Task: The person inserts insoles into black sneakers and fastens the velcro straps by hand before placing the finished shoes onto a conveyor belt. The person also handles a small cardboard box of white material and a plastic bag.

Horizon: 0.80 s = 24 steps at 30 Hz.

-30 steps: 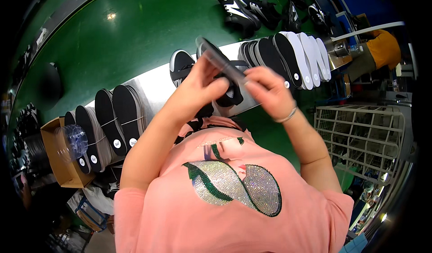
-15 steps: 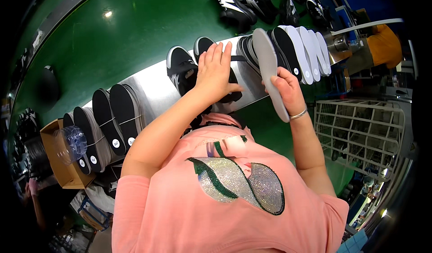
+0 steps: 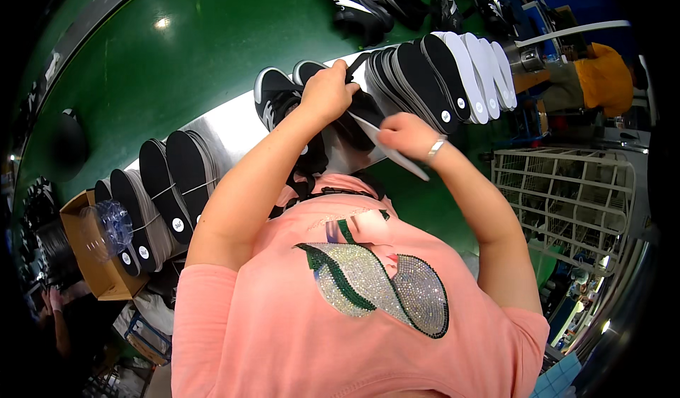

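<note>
My left hand is closed on the black strap of a black sneaker, whose toe points away from me on the metal strip. A thin grey insole is pinched in my right hand, a little blurred. Its far end meets the opening of that sneaker; how deep it goes in cannot be seen. Just left of it lies the other black sneaker with a silvery toe edge, touched by neither hand.
Black insoles and white insoles stand in a row on the right. Tied insole bundles and a cardboard box are at left. More sneakers lie on the green surface beyond. A white wire rack and another person are at right.
My left hand has gone from spread fingers over the sneaker to gripping its strap, which is now raised. The insole has swung down and left from upright to the sneaker's opening.
</note>
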### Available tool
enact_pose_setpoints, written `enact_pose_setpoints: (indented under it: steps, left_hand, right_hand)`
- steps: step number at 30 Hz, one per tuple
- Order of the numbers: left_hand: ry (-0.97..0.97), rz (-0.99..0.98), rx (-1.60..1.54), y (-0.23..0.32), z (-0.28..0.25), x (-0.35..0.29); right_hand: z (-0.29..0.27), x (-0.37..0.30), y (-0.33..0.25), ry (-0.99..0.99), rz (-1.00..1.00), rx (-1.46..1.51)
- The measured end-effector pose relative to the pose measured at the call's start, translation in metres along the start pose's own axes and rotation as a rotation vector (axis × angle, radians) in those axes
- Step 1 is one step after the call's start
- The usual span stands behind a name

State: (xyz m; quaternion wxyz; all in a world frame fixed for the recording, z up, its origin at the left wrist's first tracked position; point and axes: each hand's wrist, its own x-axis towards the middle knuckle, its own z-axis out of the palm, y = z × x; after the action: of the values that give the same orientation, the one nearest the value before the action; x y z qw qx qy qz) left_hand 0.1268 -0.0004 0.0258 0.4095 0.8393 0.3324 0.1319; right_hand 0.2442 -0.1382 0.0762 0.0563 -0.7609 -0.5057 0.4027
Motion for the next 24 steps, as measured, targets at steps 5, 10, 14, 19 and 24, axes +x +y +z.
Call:
enact_pose_setpoints:
  steps: [5,10,14,19,24]
  left_hand:
    - [-0.044,-0.031,-0.108,-0.012,0.002,0.005]
    - [0.023,-0.047,-0.099,-0.013,0.004,0.0]
    - [0.045,-0.018,-0.079,-0.012,0.004,-0.003]
    - [0.094,-0.003,-0.143,-0.012,0.005,-0.006]
    - [0.133,-0.051,-0.259,-0.014,0.007,-0.008]
  right_hand:
    - [0.03,0.028,-0.019,0.296,-0.131,-0.645]
    - [0.012,-0.009,-0.026,0.299,-0.085,-0.762]
    - [-0.002,-0.012,-0.032,0.07,-0.062,-0.688]
    - [0.021,0.023,-0.02,0.151,-0.244,-0.763]
    - [0.036,0.048,-0.015,0.189,-0.305,-0.782]
